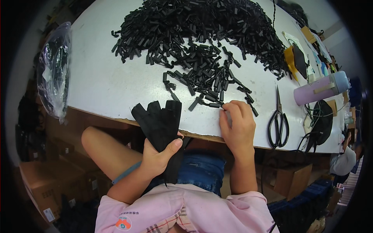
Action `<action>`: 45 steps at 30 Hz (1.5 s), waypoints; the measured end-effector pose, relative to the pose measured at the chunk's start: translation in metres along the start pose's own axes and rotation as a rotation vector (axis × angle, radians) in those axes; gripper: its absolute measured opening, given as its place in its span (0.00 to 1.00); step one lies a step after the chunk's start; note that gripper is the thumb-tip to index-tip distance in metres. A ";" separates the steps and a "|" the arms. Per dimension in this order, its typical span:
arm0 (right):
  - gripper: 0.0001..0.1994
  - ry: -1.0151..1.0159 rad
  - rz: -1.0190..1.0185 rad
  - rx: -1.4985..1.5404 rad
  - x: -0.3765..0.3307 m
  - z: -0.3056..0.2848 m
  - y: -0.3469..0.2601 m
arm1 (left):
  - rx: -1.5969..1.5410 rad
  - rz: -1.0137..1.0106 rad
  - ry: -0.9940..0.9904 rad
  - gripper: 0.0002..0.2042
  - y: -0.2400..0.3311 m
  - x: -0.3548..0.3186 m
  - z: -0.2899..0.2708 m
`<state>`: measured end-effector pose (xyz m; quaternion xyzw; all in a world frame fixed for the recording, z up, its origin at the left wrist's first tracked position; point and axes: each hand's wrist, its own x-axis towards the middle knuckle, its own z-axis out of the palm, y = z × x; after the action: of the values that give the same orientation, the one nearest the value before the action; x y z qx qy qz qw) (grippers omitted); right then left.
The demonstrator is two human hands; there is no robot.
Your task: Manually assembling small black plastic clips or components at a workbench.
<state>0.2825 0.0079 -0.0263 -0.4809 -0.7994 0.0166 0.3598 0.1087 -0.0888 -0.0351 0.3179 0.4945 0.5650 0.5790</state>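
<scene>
A bundle of flat black fabric strips is fanned out at its upper end, above my lap and at the table's near edge. My left hand is closed round it, thumb on top, and its lower end hangs toward my lap. At the near edge of a pile of small black cord pulls, like zipper pulls, my right hand pinches with thumb and index finger. A black pull lies at those fingertips; its cord end is partly hidden by them.
A much larger heap of black pulls covers the far table. Black-handled scissors lie right of my right hand, near a lilac bottle, cables and a yellow-and-black object. A clear plastic bag lies far left. Cardboard boxes stand below.
</scene>
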 end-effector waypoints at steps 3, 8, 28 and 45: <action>0.08 -0.054 -0.115 0.033 0.000 -0.005 -0.003 | -0.005 -0.001 0.018 0.09 -0.001 -0.001 -0.003; 0.09 -0.064 -0.104 -0.015 -0.008 -0.001 -0.004 | -0.002 0.012 0.034 0.08 -0.001 -0.001 -0.004; 0.06 -0.208 0.024 0.820 -0.022 -0.001 -0.054 | -0.005 0.084 -0.043 0.08 0.003 -0.003 0.003; 0.04 -0.167 0.330 1.072 -0.040 0.011 -0.064 | -0.065 0.187 0.040 0.10 0.004 -0.005 0.004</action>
<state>0.2381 -0.0539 -0.0328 -0.3468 -0.6190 0.5141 0.4820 0.1121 -0.0922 -0.0295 0.3325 0.4552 0.6387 0.5237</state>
